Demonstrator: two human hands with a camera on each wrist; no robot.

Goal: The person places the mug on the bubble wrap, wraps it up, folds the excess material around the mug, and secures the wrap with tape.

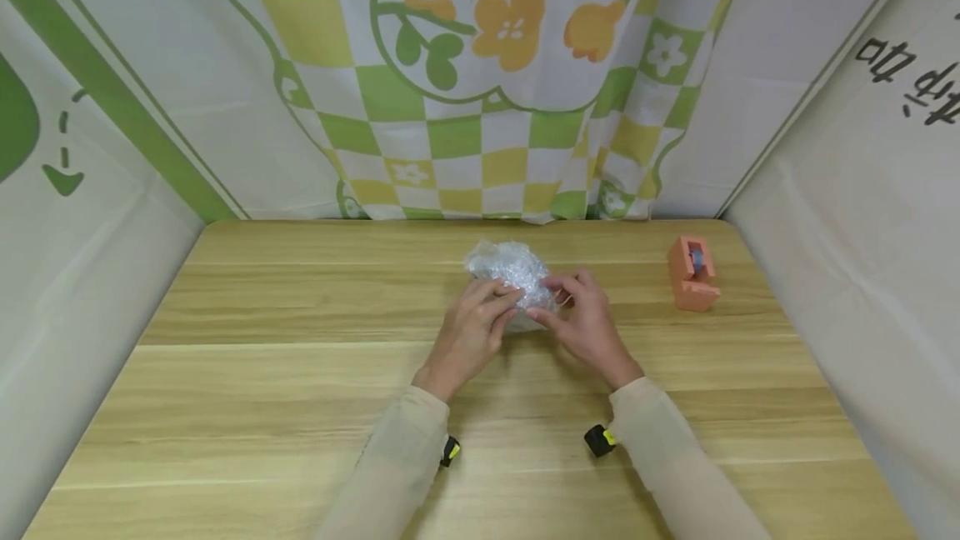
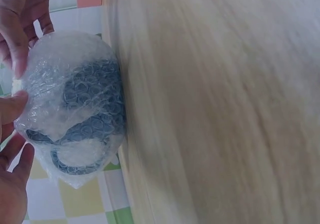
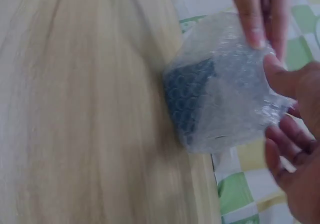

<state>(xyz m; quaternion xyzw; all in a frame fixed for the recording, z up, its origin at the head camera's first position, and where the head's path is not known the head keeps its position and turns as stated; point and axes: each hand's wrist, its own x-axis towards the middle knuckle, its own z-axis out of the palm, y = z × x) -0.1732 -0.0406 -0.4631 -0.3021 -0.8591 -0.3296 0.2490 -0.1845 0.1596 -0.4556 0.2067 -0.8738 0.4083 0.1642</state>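
Note:
A dark blue mug with its handle showing [image 2: 75, 170] stands on the table inside clear bubble wrap [image 1: 510, 265]. My left hand [image 1: 468, 327] holds the gathered wrap at the top from the left, its fingers laid across the folds. From the other side, my right hand [image 1: 588, 323] pinches a fold of the wrap between thumb and fingers. Both sets of fingertips nearly meet over the mug. In the left wrist view, a small pale strip [image 2: 17, 85] shows between the fingertips; what it is, I cannot tell.
An orange tape dispenser [image 1: 692, 277] with a blue core stands to the right on the wooden table [image 1: 262, 407]. A checked, flowered cloth [image 1: 480, 140] hangs behind the table's back edge. Pale side walls [image 1: 862, 232] flank the table.

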